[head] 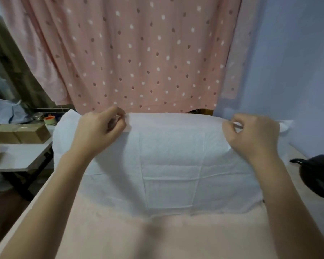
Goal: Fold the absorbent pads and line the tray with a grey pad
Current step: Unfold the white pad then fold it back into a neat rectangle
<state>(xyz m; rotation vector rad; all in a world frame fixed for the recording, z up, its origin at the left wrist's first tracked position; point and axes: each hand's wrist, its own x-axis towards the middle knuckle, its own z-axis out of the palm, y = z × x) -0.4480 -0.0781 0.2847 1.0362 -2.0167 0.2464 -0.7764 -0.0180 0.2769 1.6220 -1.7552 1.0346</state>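
Note:
A large white absorbent pad (168, 161) with crease lines lies spread over the pink table surface (157, 238). Its far edge is raised and curls toward me. My left hand (99, 131) pinches that far edge near its left part, fingers curled round it. My right hand (252, 135) pinches the same edge near its right part. Both forearms reach over the pad from the near side. No tray and no grey pad are in view.
A black bag (318, 176) lies at the table's right edge. To the left stands a lower white side table (21, 157) with cardboard boxes (21, 134) and a tape roll (49, 120). A pink dotted curtain (138, 53) hangs behind the table.

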